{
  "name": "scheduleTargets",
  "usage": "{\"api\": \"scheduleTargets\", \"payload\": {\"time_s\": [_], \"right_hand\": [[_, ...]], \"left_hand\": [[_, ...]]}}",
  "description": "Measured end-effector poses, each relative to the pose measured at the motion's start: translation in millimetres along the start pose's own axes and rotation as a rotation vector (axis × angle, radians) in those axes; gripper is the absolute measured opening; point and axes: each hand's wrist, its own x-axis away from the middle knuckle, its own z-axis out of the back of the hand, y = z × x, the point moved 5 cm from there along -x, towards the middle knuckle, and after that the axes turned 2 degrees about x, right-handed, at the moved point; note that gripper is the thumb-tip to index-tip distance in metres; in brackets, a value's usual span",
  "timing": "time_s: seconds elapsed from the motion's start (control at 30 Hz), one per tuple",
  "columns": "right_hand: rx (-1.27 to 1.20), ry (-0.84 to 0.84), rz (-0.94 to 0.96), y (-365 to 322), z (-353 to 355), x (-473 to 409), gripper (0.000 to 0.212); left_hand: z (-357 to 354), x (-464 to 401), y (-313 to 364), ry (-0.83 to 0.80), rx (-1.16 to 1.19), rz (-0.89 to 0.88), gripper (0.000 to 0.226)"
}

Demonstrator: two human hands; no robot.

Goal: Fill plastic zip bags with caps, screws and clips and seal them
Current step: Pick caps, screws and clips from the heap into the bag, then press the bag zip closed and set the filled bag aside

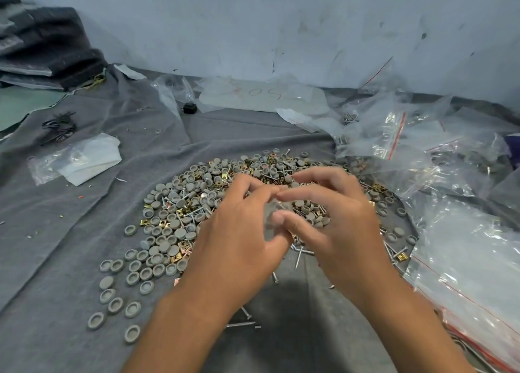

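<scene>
A wide pile [180, 203] of grey round caps, brass square clips [146, 222] and silver screws [299, 255] lies on the grey cloth [56, 232]. Both hands hover over its middle. My left hand [239, 232] has curled fingers and grips a blurred grey lump, apparently caps [270, 213]. My right hand [332, 217] pinches the same lump between thumb and forefinger. The blur hides whether a bag is around it. Clear zip bags with red seal lines [464, 260] are stacked at the right.
More clear bags, some holding parts [394, 136], are heaped at the back right against the wall. A crumpled white bag [84, 158] and black wire clips [59, 127] lie at the left. A small black block [190, 108] and folded dark cloths [47, 48] sit behind.
</scene>
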Motion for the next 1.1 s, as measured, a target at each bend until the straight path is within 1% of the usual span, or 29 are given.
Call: {"api": "scheduleTargets", "payload": {"time_s": [0.07, 0.13, 0.17, 0.23, 0.27, 0.33, 0.4, 0.43, 0.5, 0.57, 0.67, 0.8, 0.9, 0.97, 1.1], "right_hand": [[-0.02, -0.043, 0.02, 5, 7, -2, 0.016], [0.047, -0.106, 0.106, 7, 14, -2, 0.028], [0.109, -0.116, 0.157, 7, 18, -2, 0.03], [0.216, -0.114, 0.238, 6, 21, -1, 0.017], [0.237, -0.111, 0.27, 5, 23, -1, 0.009], [0.195, -0.076, 0.288, 3, 29, -1, 0.009], [0.083, 0.008, 0.24, 3, 39, -3, 0.01], [0.013, 0.048, 0.191, 4, 44, -4, 0.009], [-0.157, 0.091, 0.063, 9, 49, -4, 0.008], [-0.317, 0.084, -0.057, 14, 48, -3, 0.012], [-0.358, 0.028, -0.188, 24, 39, 3, 0.021], [-0.33, -0.044, -0.259, 34, 35, 10, 0.027], [-0.303, -0.006, -0.262, 36, 35, 11, 0.027], [-0.332, 0.027, -0.27, 37, 33, 11, 0.024], [-0.42, 0.011, -0.276, 36, 24, 13, 0.024]], "left_hand": [[1, 1, 3, -0.03, 0.067, -0.029, 0.032], [3, 3, 6, -0.065, 0.129, -0.066, 0.033], [3, 4, 7, -0.098, 0.136, -0.085, 0.036], [1, 5, 6, -0.172, 0.087, -0.124, 0.049], [1, 5, 6, -0.194, 0.068, -0.147, 0.051], [6, 2, 7, -0.156, 0.112, -0.198, 0.044], [19, -1, 6, -0.001, 0.261, -0.227, 0.03], [25, -2, 4, 0.079, 0.356, -0.214, 0.023], [27, -4, -4, 0.153, 0.543, -0.118, 0.014], [21, -6, -10, 0.147, 0.626, 0.006, 0.018], [10, -9, -17, 0.106, 0.638, 0.119, 0.033], [5, -10, -20, 0.052, 0.63, 0.139, 0.037], [1, -11, -21, 0.039, 0.656, 0.153, 0.039], [-1, -11, -20, 0.029, 0.68, 0.161, 0.037], [-3, -8, -14, 0.01, 0.652, 0.149, 0.038]]}}
